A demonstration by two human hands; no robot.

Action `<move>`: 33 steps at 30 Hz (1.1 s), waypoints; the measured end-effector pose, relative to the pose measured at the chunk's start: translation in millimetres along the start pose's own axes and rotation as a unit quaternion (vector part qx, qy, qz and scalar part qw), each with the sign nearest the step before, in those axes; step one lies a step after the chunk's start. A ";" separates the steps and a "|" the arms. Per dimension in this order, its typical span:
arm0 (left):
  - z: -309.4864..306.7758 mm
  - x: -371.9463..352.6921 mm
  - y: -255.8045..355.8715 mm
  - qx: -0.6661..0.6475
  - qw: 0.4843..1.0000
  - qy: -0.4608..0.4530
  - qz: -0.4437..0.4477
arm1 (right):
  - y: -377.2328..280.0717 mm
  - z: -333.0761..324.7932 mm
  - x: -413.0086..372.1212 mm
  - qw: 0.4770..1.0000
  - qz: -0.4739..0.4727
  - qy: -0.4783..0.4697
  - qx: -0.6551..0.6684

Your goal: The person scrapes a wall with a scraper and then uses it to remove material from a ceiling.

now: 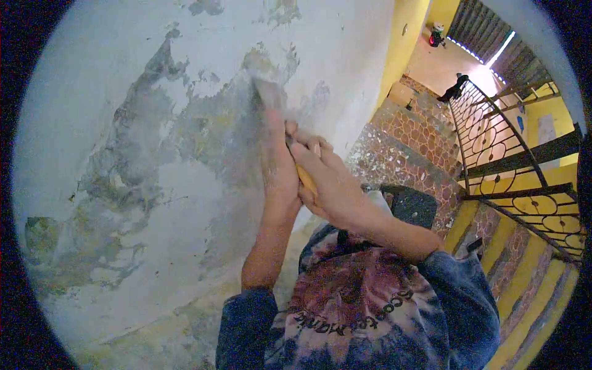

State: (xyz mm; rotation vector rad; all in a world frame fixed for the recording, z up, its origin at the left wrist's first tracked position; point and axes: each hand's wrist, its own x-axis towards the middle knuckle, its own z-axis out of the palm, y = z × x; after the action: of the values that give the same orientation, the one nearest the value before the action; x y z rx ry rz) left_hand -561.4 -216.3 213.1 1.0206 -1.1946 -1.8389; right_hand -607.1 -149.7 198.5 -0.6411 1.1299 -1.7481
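Observation:
A scraper [269,92] with a flat metal blade is pressed against the white wall [123,123], where the paint has flaked into grey and yellowish patches. Its wooden handle [306,179] shows between my hands. My left hand [277,163] lies along the blade's base with fingers stretched toward the wall. My right hand [324,179] is wrapped around the handle just behind it. Both hands are dusty. My tie-dye shirt fills the bottom of the view.
I stand on a staircase: patterned steps [407,142] run along the wall to the right, with yellow risers below. A black iron railing [512,154] borders the far side. A dark bucket [413,206] sits on a step by my right elbow. A bottle [436,36] stands on the distant landing.

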 end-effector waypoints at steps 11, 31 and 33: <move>-2.5 13.2 -17.1 -0.034 0.997 0.039 0.051 | -13.6 -11.6 7.3 0.992 0.111 -0.051 0.006; 2.4 5.6 -5.6 -0.069 0.997 -0.046 0.008 | -18.8 -5.6 0.1 0.990 0.113 -0.027 0.084; 1.3 8.5 -4.9 -0.073 0.996 -0.049 -0.007 | -15.4 -7.5 -0.8 0.983 0.104 -0.074 0.133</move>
State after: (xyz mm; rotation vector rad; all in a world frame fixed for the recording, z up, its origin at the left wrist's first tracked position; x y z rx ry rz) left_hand -566.9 -221.6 206.9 0.8689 -1.0926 -1.9753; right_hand -619.2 -143.6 209.0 -0.4632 0.8126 -1.6075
